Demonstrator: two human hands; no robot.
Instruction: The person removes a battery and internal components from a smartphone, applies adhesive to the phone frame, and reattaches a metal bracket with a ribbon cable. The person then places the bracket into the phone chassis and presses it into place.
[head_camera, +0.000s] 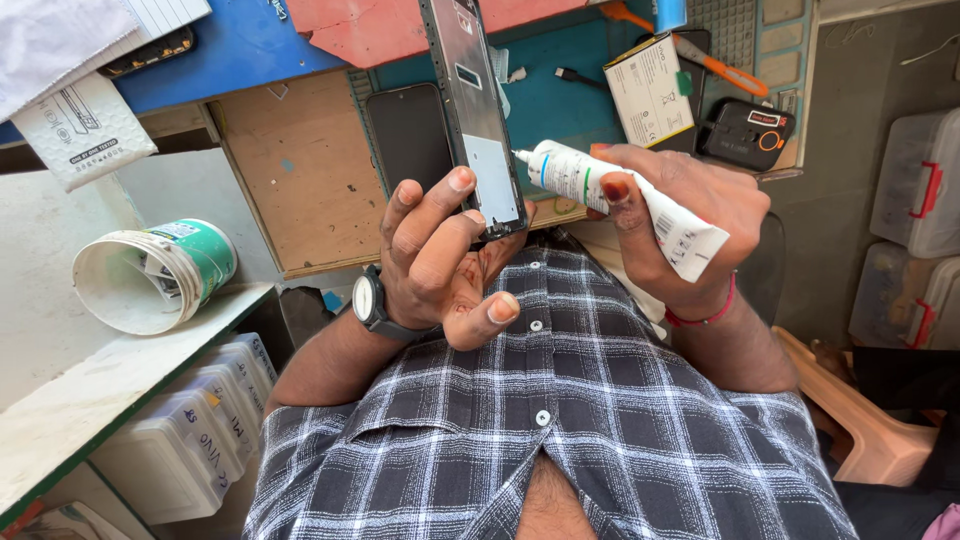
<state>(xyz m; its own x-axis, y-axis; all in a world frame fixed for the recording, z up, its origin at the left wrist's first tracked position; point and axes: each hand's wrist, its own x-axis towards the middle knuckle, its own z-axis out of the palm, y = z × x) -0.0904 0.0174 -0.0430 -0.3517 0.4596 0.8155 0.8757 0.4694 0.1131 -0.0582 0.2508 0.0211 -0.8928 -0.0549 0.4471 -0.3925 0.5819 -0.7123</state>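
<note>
Item: phone frame, upright in left hand above desk; right hand clasps glue tube, nozzle at frame edge; step, prob.: gluing; next needs steady squeeze along rim.

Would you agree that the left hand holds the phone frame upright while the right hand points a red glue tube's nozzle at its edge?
Not quite: in the head view the glue tube in the right hand is white, not red. The left hand does hold the phone frame.

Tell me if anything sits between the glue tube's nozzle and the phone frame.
Nothing visible does. The right hand holds the white tube with its nozzle tip at the edge of the phone frame, which the left hand grips from below.
</note>
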